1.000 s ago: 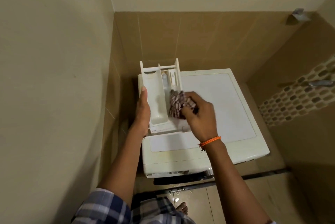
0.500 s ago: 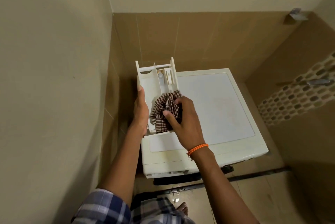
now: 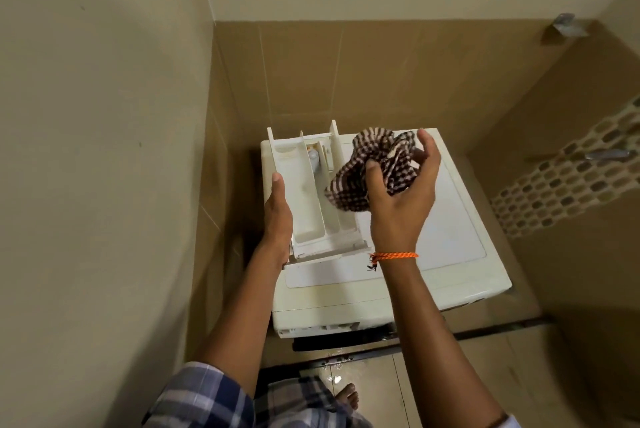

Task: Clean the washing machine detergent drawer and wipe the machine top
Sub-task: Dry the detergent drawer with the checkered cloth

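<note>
The detergent drawer [image 3: 308, 195] is lying at frame centre on the washing machine top [image 3: 446, 216], the left hand [image 3: 277, 216] bracing its side, fingers straight. The right hand [image 3: 401, 192] is loosely clutching the checked cloth [image 3: 367, 174] above; bunching it smaller should help reach the compartments.

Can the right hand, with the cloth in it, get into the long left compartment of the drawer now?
Probably yes. The right hand holds the cloth just right of the drawer, whose top is open, and the left hand rests only on its outer left side.
</note>
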